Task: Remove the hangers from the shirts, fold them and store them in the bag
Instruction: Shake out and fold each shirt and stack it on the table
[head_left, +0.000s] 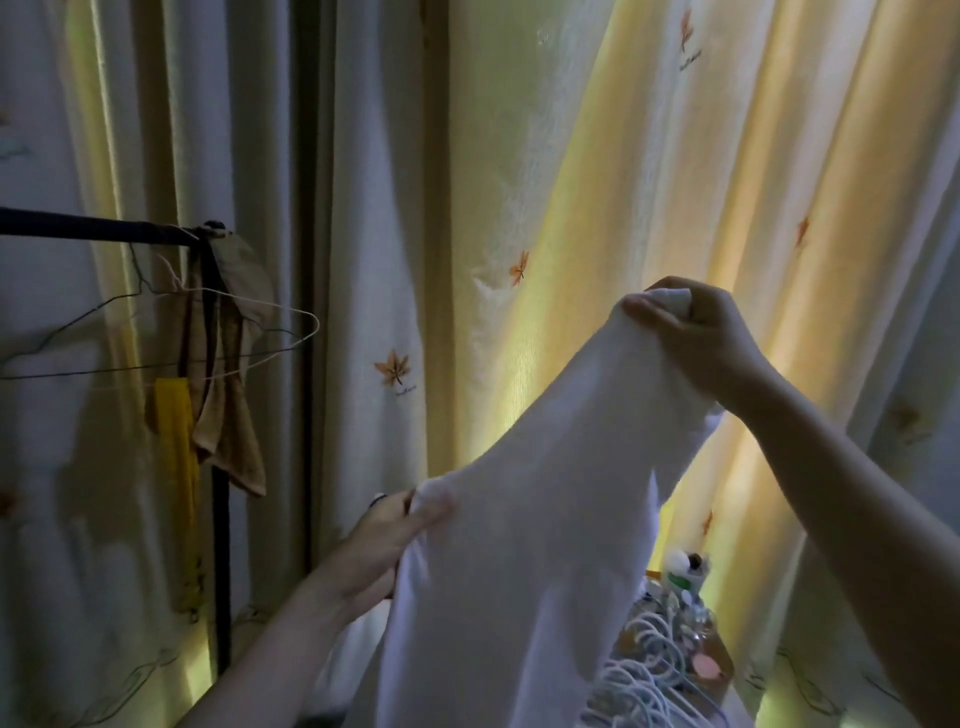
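Observation:
A white shirt (540, 525) hangs stretched in the air in front of me, with no hanger visible in it. My right hand (696, 332) pinches its upper corner, raised high at the right. My left hand (395, 535) grips the lower corner at the centre, well below the right hand. The cloth slopes down between them and falls out of the bottom of the frame. Wire hangers (228, 338) dangle bare from a dark rack bar (88, 228) at the left. No bag is in sight.
A brown cloth (228, 415) and a yellow cloth (176, 431) hang on the rack post at the left. Pale curtains (571, 156) with orange leaf prints fill the background. A heap of white hangers (644, 675) and small items lie at the bottom right.

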